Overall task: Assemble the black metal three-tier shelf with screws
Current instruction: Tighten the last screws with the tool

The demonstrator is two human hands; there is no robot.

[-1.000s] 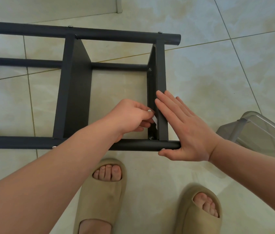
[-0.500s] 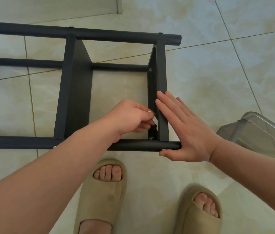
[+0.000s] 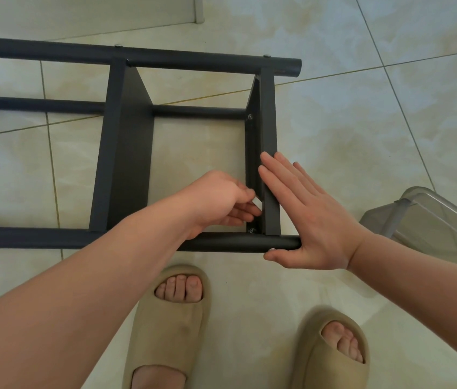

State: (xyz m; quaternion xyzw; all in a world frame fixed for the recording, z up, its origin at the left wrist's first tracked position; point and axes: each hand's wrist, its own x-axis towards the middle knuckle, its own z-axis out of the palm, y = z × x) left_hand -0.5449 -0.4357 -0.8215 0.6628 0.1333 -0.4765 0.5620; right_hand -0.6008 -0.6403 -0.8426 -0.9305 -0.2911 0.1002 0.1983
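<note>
Here, the left hand (image 3: 221,197) is pinching a small pale tool (image 3: 256,203), too little of it showing to name, just above the screw (image 3: 252,230) sitting in the near inner corner of the end panel (image 3: 269,122). The right hand (image 3: 314,220) is pressing flat, fingers straight and holding nothing, against that panel's outer face, its thumb lying against the end of the near tube (image 3: 221,242). The shelf (image 3: 126,164) is lying on its side on the tiled floor (image 3: 362,122), its long axis running leftward from both hands, the screw nearer the left.
</note>
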